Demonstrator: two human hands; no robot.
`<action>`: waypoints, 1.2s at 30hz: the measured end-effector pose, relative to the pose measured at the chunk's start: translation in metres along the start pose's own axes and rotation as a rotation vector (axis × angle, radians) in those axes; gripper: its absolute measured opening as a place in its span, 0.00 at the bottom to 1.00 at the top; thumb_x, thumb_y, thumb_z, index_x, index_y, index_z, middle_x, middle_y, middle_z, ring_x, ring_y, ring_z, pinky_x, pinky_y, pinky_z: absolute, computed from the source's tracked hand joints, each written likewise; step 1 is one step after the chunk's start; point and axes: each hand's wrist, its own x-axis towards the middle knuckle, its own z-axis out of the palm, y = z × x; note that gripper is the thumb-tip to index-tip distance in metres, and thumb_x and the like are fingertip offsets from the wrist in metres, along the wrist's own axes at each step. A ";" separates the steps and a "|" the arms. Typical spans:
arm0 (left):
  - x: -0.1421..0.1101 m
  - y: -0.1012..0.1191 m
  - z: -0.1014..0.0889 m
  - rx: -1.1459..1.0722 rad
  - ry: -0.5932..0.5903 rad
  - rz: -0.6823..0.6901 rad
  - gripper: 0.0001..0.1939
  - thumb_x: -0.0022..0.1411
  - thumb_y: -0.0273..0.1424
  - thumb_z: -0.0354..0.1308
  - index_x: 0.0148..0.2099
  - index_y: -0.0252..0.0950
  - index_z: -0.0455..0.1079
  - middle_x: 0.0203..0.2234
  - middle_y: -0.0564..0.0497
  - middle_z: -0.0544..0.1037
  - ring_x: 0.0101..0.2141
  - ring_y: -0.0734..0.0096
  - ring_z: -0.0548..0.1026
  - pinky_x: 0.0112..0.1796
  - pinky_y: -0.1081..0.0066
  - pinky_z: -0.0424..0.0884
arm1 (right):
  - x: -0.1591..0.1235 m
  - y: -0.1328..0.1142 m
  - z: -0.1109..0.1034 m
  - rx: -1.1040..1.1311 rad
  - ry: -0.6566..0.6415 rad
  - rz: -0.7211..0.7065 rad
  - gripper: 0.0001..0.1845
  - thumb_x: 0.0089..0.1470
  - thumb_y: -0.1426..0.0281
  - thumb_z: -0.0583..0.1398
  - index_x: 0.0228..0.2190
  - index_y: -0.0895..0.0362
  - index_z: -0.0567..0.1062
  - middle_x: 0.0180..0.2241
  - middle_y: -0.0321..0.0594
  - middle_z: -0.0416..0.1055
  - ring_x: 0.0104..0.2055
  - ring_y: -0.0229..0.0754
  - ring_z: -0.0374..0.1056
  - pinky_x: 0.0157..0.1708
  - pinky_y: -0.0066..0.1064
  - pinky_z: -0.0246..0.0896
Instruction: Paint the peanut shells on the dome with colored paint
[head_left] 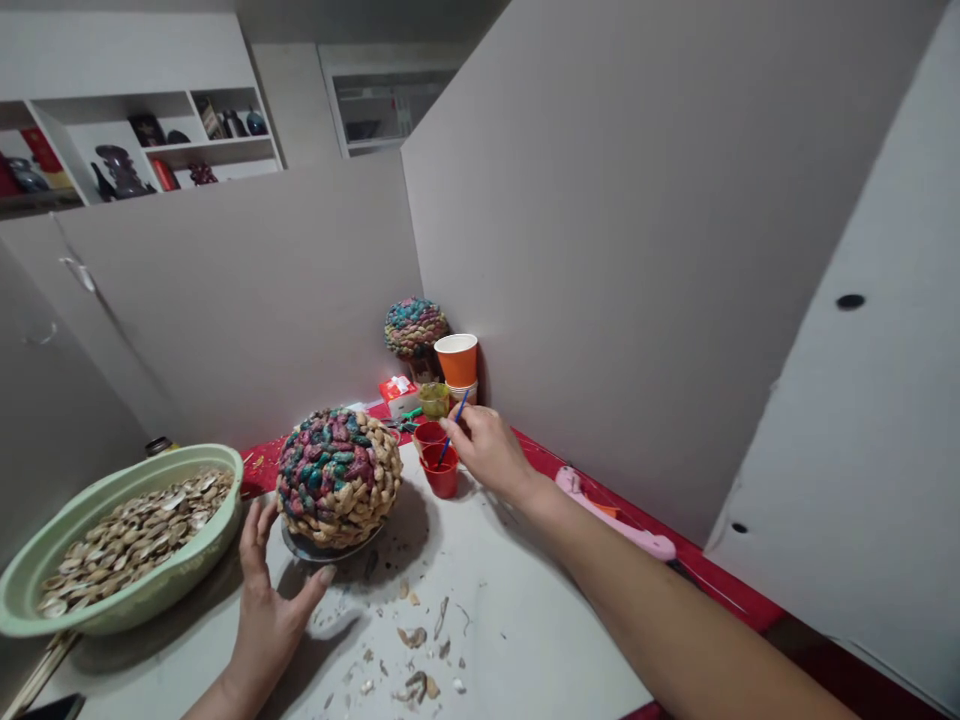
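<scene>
A dome of nutshells [339, 477], partly painted red, blue and green, sits on a dark plate [304, 549] near the table's middle. My left hand [268, 600] is open, fingers spread, just in front of the plate's near edge. My right hand [487, 447] pinches a thin blue paintbrush [454, 425] whose tip dips into a small red cup [440, 472]. A second red cup [428, 434] stands right behind it.
A pale green bowl [45, 582] full of shells sits at the left. At the back corner stand an orange paper cup [457, 359], a yellow-green cup [433, 400], a fully painted shell ball [414, 327] and a small box [399, 393]. A pink tool [615, 515] lies along the right wall. Shell scraps [416, 640] litter the front.
</scene>
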 end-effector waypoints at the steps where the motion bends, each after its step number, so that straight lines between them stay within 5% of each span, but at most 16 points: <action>1: 0.002 0.000 0.000 0.000 0.001 0.000 0.55 0.58 0.45 0.68 0.76 0.47 0.37 0.69 0.36 0.60 0.69 0.45 0.60 0.66 0.40 0.53 | 0.000 -0.002 0.000 -0.017 -0.038 0.017 0.17 0.67 0.62 0.62 0.53 0.57 0.74 0.53 0.45 0.74 0.49 0.46 0.75 0.48 0.44 0.75; 12: 0.016 0.005 0.009 -0.119 -0.070 -0.139 0.62 0.52 0.45 0.72 0.76 0.48 0.35 0.71 0.36 0.57 0.70 0.45 0.58 0.66 0.40 0.54 | -0.004 -0.006 0.006 -0.089 -0.286 0.079 0.16 0.67 0.62 0.62 0.51 0.57 0.75 0.51 0.44 0.75 0.48 0.45 0.75 0.48 0.44 0.75; 25: 0.023 -0.013 0.023 -0.163 -0.053 -0.161 0.61 0.51 0.45 0.72 0.76 0.49 0.37 0.73 0.39 0.53 0.69 0.41 0.59 0.66 0.38 0.55 | -0.007 -0.004 0.017 -0.017 -0.200 -0.009 0.13 0.65 0.68 0.56 0.29 0.55 0.74 0.31 0.43 0.78 0.33 0.45 0.73 0.33 0.33 0.58; 31: 0.025 -0.008 0.028 -0.195 -0.019 -0.201 0.57 0.54 0.45 0.70 0.76 0.49 0.40 0.68 0.39 0.62 0.66 0.42 0.65 0.65 0.37 0.57 | -0.008 0.004 0.022 0.081 -0.195 -0.002 0.14 0.64 0.65 0.55 0.27 0.54 0.72 0.31 0.42 0.78 0.31 0.45 0.72 0.33 0.34 0.60; 36: 0.025 -0.010 0.030 -0.158 -0.023 -0.219 0.57 0.53 0.47 0.70 0.76 0.48 0.41 0.70 0.39 0.60 0.68 0.39 0.62 0.64 0.37 0.58 | -0.008 0.008 0.023 0.180 -0.199 0.032 0.16 0.63 0.60 0.54 0.27 0.53 0.72 0.32 0.43 0.79 0.32 0.46 0.72 0.35 0.36 0.62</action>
